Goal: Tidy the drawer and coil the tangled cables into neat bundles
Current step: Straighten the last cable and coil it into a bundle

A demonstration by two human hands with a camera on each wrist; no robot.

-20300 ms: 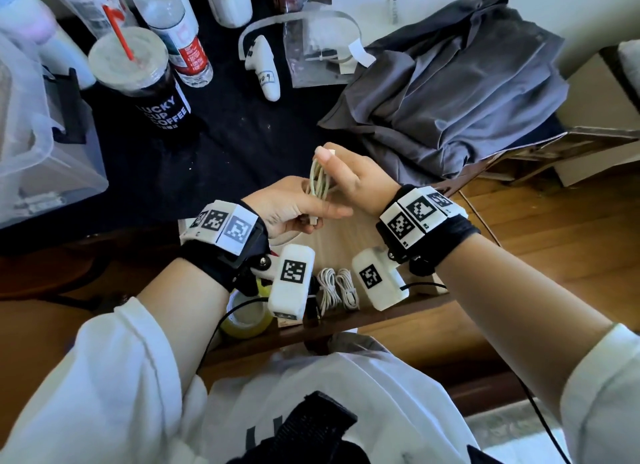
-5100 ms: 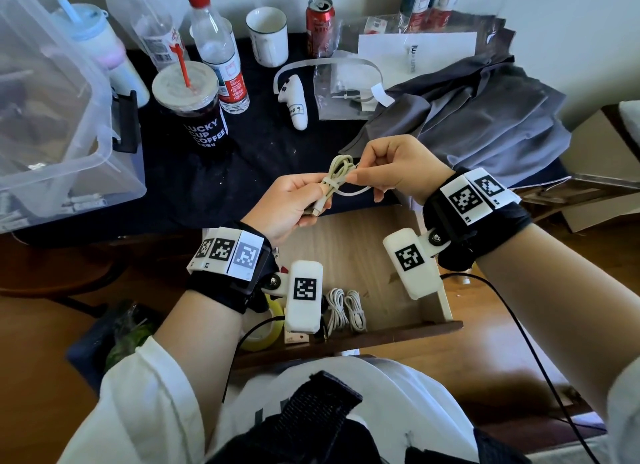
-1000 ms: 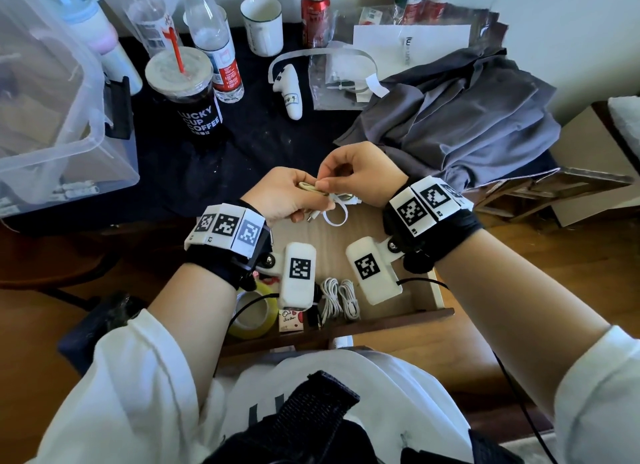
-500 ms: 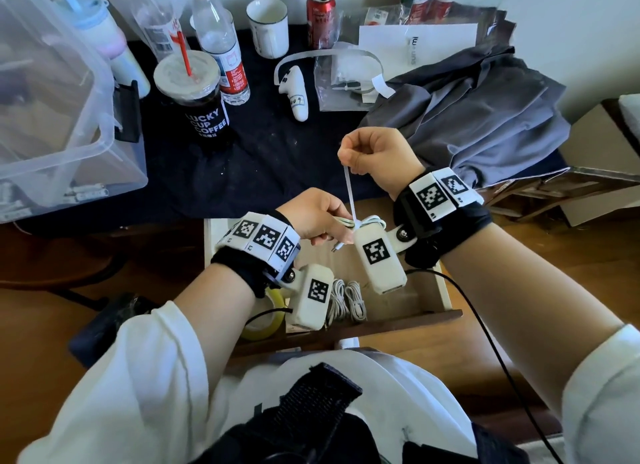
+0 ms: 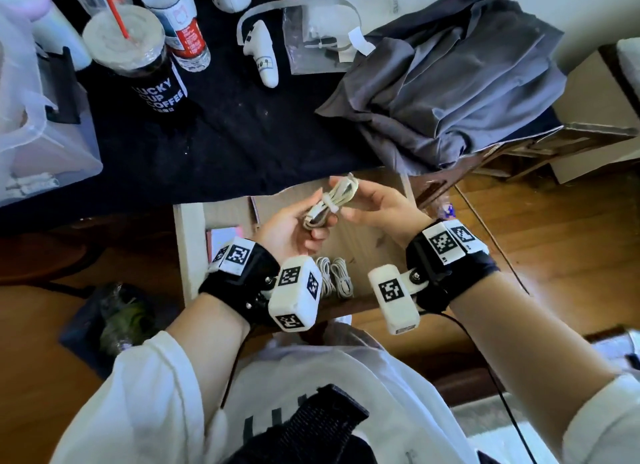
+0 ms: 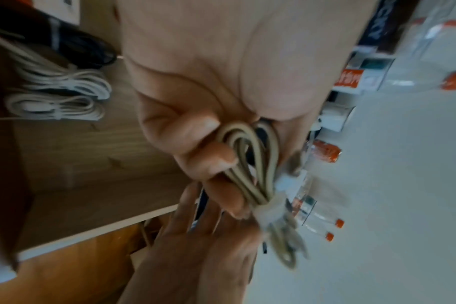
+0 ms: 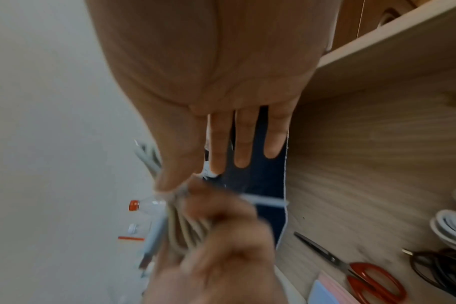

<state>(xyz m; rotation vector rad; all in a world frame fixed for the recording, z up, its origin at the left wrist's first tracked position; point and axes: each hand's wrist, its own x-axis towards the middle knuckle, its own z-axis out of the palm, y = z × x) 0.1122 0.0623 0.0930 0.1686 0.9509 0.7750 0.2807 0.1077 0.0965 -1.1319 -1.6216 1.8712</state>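
Your left hand (image 5: 294, 226) curls around a beige, rubbery cable bundle (image 5: 330, 202), looped and cinched by a pale tie, above the open wooden drawer (image 5: 188, 241). Your right hand (image 5: 377, 205), fingers straight and relaxed, rests beside it.

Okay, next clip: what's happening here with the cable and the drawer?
A person is bundling cables over an open drawer. The left hand grips a beige cable bundle that already has a white tie round its middle. The right hand has its fingers straight, with the thumb tip at the tie. Two white coiled cables already lie side by side in the drawer, along with red-handled scissors and a dark coiled cable. The beige bundle has not been put down yet.
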